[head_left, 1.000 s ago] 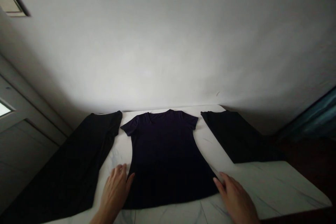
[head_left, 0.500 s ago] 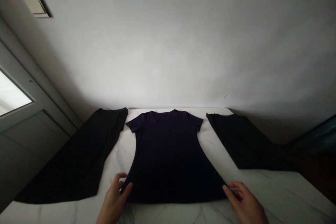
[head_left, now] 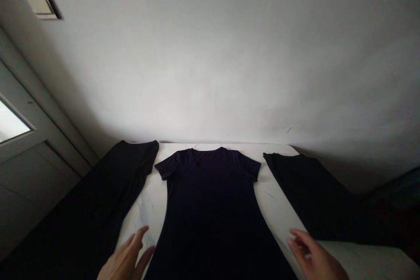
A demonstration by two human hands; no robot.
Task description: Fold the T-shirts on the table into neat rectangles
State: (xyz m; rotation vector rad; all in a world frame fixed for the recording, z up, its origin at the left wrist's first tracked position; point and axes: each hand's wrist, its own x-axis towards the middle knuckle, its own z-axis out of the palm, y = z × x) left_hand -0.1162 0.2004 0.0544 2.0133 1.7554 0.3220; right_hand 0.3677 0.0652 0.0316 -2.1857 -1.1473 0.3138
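Shirt: the dark navy short-sleeved shirt [head_left: 210, 210] lies flat at lower centre of the frame, collar toward the far edge of the white table [head_left: 282, 201], body running down and out of the bottom of the view.
Shirt state: both sleeves lie out to the sides and no fold shows on the visible part; the hem is out of view, so its state cannot be told.
Left hand: the left hand [head_left: 126, 260], at bottom left, has its fingers spread and pinches nothing; it sits just beside the shirt's left edge, apparently not touching it.
Right hand: the right hand [head_left: 311, 260], at bottom right, has its fingers loosely curled and slightly apart, holding nothing visible, just beside the shirt's right edge.
Either side: a left black garment [head_left: 95, 197] runs off the table toward lower left; a right black garment [head_left: 321, 197] lies on the table's right side, well apart from the shirt.
Beyond: a pale wall [head_left: 210, 61] rises behind the table, with a door [head_left: 36, 140] at left.
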